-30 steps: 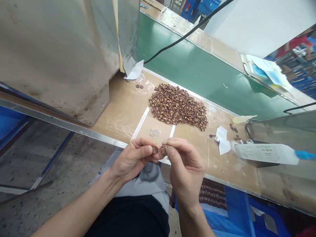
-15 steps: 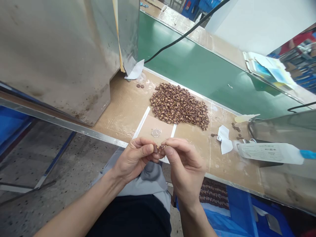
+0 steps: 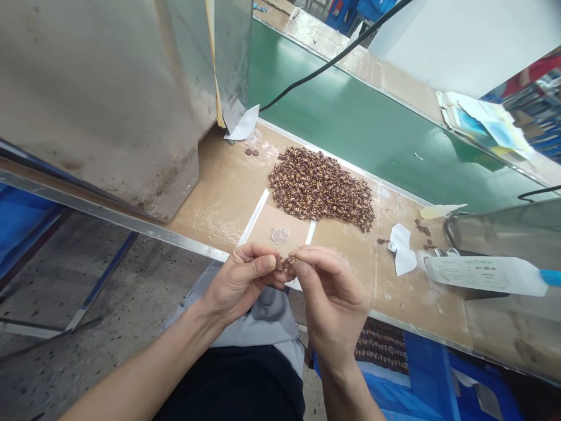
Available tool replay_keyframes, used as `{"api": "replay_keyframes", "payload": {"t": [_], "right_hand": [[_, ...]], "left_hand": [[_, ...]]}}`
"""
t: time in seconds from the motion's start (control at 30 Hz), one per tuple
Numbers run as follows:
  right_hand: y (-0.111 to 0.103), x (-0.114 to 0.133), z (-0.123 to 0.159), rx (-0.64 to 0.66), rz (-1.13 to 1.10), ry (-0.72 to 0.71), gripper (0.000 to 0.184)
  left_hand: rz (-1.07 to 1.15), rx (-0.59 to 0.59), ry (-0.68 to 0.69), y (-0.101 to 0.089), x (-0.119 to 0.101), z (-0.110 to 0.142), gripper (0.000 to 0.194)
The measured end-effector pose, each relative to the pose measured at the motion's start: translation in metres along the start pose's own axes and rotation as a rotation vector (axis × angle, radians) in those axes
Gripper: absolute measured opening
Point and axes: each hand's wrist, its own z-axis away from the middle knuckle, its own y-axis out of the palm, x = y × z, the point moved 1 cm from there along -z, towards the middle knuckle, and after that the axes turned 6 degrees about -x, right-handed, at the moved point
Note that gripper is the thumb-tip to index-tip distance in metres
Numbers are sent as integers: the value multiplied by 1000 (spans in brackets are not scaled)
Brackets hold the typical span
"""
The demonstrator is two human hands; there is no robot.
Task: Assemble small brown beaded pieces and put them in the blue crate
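Tiny brown beaded piece [image 3: 287,261] pinched up just above the bench edge, right between both hands! L hand [image 3: 242,280] has its thumb and curled fingertips [image 3: 267,263] closed on one side; R hand [image 3: 333,301] grips the other side, thumb pressed in, fingers bent over the top. Both firmly on, no release. Fingers hide most of the piece, so exact shape or any thread: can't tell.

Just beyond, clear rings [image 3: 280,235] lie on a brown card sheet [image 3: 267,222] between white strips. Then the big brown bead heap [image 3: 321,188], gold flecks throughout, on the cardboard-topped bench [image 3: 219,187]. To the R: white paper scrap [image 3: 402,250], loose brown beads [image 3: 423,229], labelled plastic pack [image 3: 484,276], cut off by a metal panel edge. Green belt [image 3: 350,117] runs behind. Below the hands, grey cloth [image 3: 263,316] on the lap; blue crate [image 3: 423,374] at lower R, partly out of shot.
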Motion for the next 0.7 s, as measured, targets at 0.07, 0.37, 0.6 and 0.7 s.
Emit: {"api": "replay_keyframes", "payload": {"t": [0.07,0.37,0.6,0.7], "right_hand": [[0,-1,0,-6,45,-66,23],[-5,-10,5,-20,123,-215,31],[-7,-9,2,-11,145,-234,30],[-8,-9,2,-1,159,-254,31]], "left_hand": [[-3,-17,2,1,0,1,31],[-6,-74,-5,4,-1,6,33],[-34,-81,-28,8,-6,8,32],[-51,-88,-33,8,-9,9,31]]}}
